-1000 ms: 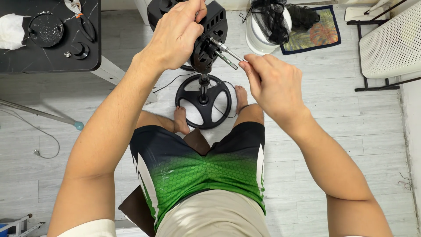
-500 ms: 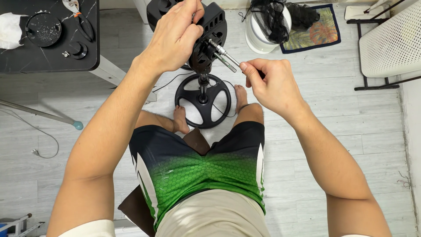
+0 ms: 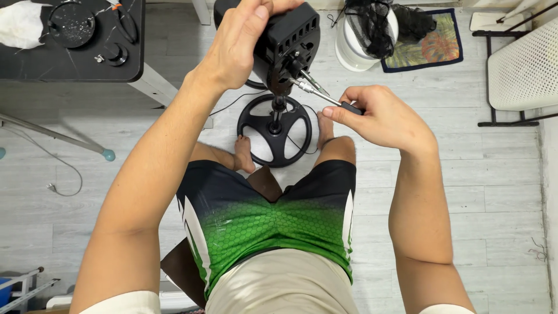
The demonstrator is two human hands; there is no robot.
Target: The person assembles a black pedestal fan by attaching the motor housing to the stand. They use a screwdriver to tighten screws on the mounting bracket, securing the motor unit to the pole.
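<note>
While left hand [image 3: 241, 49] grips fan motor [image 3: 290, 43], right hand [image 3: 378, 116] clamps screwdriver [image 3: 325, 97] (tip seemingly at housing).

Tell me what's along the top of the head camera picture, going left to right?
White cloth → black table → left hand → fan motor → right hand → white bucket → mat → white chair.

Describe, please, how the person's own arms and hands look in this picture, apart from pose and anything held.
Both arms are bare from the short, pale cream sleeves at the shoulders down to the fingertips. The left hand and the right hand wear no gloves. No watch, ring or bracelet shows on either wrist or on the fingers in view.
</note>
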